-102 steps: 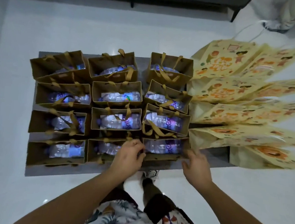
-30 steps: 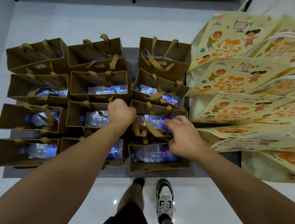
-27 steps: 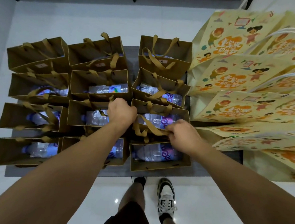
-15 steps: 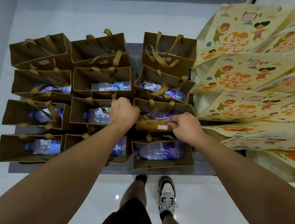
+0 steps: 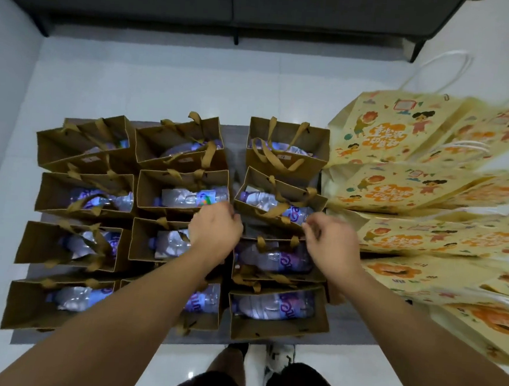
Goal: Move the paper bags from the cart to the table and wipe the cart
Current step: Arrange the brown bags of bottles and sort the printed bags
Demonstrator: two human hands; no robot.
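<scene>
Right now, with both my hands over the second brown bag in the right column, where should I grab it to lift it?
Take the brown bag by its two ribbon handles, coming straight down from above. The bag stands upright and open-topped, hemmed in by neighbours, and the handles lie loose over the bottle inside.

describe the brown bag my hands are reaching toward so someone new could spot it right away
On the grey cart, brown paper bags stand in three columns beside yellow cartoon bags. Take the right column, second from the far end: that brown bag sits tilted, its far-side handles flopped over a purple-labelled bottle.
</scene>
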